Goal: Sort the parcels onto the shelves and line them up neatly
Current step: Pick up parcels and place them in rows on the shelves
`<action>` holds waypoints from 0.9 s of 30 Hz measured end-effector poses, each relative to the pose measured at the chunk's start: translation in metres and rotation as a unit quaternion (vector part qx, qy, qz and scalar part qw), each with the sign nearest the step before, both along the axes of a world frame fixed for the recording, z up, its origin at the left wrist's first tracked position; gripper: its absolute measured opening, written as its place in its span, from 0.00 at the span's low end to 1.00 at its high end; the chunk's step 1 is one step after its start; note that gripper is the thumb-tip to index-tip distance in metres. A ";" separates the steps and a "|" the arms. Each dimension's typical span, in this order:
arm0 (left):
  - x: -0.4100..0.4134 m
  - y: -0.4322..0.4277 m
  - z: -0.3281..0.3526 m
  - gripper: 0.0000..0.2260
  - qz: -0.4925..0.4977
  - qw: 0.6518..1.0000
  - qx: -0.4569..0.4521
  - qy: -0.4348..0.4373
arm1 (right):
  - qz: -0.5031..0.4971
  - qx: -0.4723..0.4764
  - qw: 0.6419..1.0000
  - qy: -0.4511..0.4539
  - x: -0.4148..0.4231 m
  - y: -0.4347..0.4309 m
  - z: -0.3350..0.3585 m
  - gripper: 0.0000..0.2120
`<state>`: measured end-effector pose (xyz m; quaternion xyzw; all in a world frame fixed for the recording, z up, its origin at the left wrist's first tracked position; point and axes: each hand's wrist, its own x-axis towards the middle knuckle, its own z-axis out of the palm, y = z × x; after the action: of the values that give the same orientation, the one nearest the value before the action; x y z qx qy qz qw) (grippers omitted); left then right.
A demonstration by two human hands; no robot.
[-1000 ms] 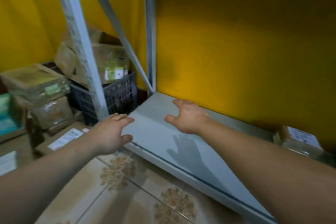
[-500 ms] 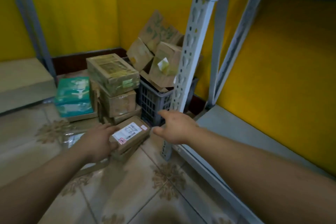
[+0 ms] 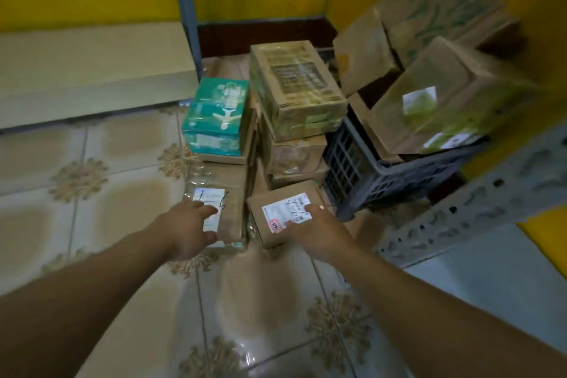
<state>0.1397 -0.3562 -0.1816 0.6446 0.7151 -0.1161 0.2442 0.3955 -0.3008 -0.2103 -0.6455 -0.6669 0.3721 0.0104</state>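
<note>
A pile of parcels sits on the tiled floor in the corner. My left hand (image 3: 188, 228) reaches onto a flat plastic-wrapped parcel (image 3: 228, 196) with a white label, fingers spread over its near edge. My right hand (image 3: 316, 232) lies on a small brown box (image 3: 276, 202) with a white shipping label, fingers on its top right. Behind stand a teal box (image 3: 216, 116) and a stack of taped brown boxes (image 3: 294, 89). The grey shelf board (image 3: 503, 273) is at the right.
A dark plastic crate (image 3: 380, 175) holds large cardboard boxes (image 3: 445, 101) against the yellow wall. A perforated grey shelf post (image 3: 472, 209) slants across the right. Another low shelf board (image 3: 92, 70) lies at the back left.
The view swung left from the shelf to the floor pile. Both hands moved off the shelf board and down onto two parcels on the floor.
</note>
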 end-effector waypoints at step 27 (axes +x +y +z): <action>-0.142 0.130 -0.088 0.30 0.221 0.926 -0.203 -0.227 | -0.312 -0.157 0.935 -0.061 -0.129 0.048 -0.040 0.28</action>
<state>-0.0026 -0.2263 -0.2694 0.4162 0.7257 -0.0522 0.5453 0.2666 -0.2524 -0.2504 -0.8359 -0.3642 0.4104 -0.0164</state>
